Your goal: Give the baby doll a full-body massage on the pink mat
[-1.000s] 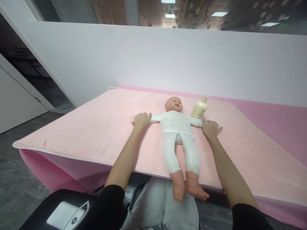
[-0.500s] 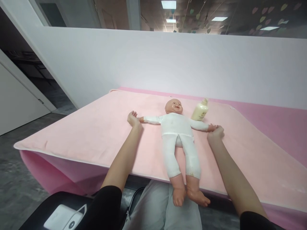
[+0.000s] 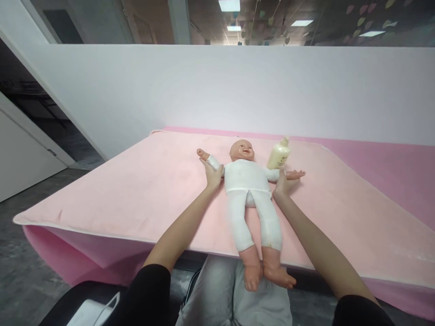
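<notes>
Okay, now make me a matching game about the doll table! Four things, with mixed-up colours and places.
Things:
1. doll's feet
2. bottle
3. left hand
4. blanket

Colours and places:
A. pale yellow
B. pale pink
C. around a white sleeve
D. past the blanket's near edge

Right pairs: 1-D, 2-A, 3-C, 4-B
</notes>
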The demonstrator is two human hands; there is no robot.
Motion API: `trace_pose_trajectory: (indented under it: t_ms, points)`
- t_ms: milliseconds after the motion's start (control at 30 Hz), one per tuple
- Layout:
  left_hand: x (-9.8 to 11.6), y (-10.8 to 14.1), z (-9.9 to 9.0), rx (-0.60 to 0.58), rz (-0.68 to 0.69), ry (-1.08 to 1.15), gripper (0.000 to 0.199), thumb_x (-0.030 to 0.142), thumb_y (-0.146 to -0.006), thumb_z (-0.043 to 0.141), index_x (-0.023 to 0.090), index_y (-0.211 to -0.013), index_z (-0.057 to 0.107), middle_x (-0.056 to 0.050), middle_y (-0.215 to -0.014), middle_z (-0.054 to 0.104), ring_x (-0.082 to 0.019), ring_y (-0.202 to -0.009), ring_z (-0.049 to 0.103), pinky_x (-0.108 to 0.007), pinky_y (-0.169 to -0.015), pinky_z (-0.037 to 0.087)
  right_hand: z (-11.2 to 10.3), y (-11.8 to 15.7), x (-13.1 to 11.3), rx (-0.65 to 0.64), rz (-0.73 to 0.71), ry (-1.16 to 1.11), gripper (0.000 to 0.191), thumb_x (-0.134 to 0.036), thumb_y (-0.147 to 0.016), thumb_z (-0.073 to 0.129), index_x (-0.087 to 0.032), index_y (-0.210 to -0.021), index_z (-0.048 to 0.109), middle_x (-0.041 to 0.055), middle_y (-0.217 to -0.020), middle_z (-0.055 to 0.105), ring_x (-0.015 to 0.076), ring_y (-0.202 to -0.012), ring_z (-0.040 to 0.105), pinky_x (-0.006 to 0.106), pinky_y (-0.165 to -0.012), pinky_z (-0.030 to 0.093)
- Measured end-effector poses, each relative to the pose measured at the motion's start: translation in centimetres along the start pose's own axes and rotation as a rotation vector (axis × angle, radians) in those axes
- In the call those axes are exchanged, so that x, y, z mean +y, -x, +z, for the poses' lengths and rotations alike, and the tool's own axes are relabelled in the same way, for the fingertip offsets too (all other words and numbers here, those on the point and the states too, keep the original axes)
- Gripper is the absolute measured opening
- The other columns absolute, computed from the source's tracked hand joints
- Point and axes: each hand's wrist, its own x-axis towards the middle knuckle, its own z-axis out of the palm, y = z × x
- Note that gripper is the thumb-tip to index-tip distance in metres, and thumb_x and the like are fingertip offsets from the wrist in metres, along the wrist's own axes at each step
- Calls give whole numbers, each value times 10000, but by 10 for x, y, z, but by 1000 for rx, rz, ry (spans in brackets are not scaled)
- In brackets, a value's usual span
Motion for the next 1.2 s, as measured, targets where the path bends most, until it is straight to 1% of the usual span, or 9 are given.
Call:
trace_pose_trajectory:
  t_ms: [67,133,300,433,533,767,967,1067,1200]
  points:
    - [2,4,0,-106,105,-116,1036,412,-811,656,186,-1527,-58,-167,-1580,213,-307,-1426,306,-452,-1161,302,0,10,-9,-72,-141,7,842,-350,-748,603,-137,-1467,219,176,-1531,309,229,-1401,364,392,-1148,327]
    - [4,5,-1,-201,236,-215,930,385,-863,585,212,-1542,-27,-139,-1597,183,-295,-1460,235,-469,-1179,265,0,15,-15,-236,-277,61,813,-342,-768,595,-158,-1479,246,157,-1504,378,234,-1365,417,404,-1122,355]
    - [9,6,2,-459,436,-451,554,208,-917,430,254,-1467,387,-102,-1554,292,-304,-1443,270,-480,-1153,304,2,13,-16,-618,-550,282,670,-237,-794,520,-191,-1449,387,123,-1308,585,261,-1199,544,447,-1010,443]
    - [16,8,4,-509,511,-495,486,144,-929,364,253,-1374,526,-93,-1497,385,-275,-1383,352,-477,-1153,290,6,11,-17,-738,-701,418,655,-100,-746,430,-169,-1395,473,109,-1123,644,257,-1039,566,450,-958,452]
    - [23,10,5,-513,481,-421,419,189,-925,425,255,-1304,591,-79,-1445,459,-263,-1354,381,-462,-1155,281,9,12,-20,-782,-746,498,644,-41,-707,399,-166,-1321,550,107,-1065,634,258,-998,540,435,-938,437]
    - [26,13,6,-473,334,-157,338,269,-818,610,272,-1147,686,-62,-1319,571,-273,-1298,439,-432,-1157,285,11,20,-27,-755,-688,586,579,-2,-684,384,-161,-1187,622,108,-984,623,259,-963,519,395,-901,420]
    - [14,11,1,-439,377,-336,611,117,-819,444,240,-1418,454,-118,-1365,482,-267,-1283,431,-456,-1120,323,4,21,-28,-732,-588,447,519,-54,-729,415,-176,-1203,587,103,-1145,625,243,-1092,527,400,-989,410]
    - [11,9,-2,-412,371,-331,674,127,-822,433,210,-1483,334,-146,-1352,471,-268,-1260,448,-456,-1094,354,-2,18,-23,-647,-452,300,548,-155,-763,494,-197,-1310,491,89,-1298,577,223,-1185,516,405,-1040,399]
    - [9,6,-3,-336,310,-234,737,196,-836,498,180,-1520,225,-164,-1393,461,-287,-1307,415,-470,-1108,335,-4,18,-16,-488,-127,255,649,-297,-726,627,-182,-1334,431,131,-1276,597,252,-1153,569,431,-1015,433]
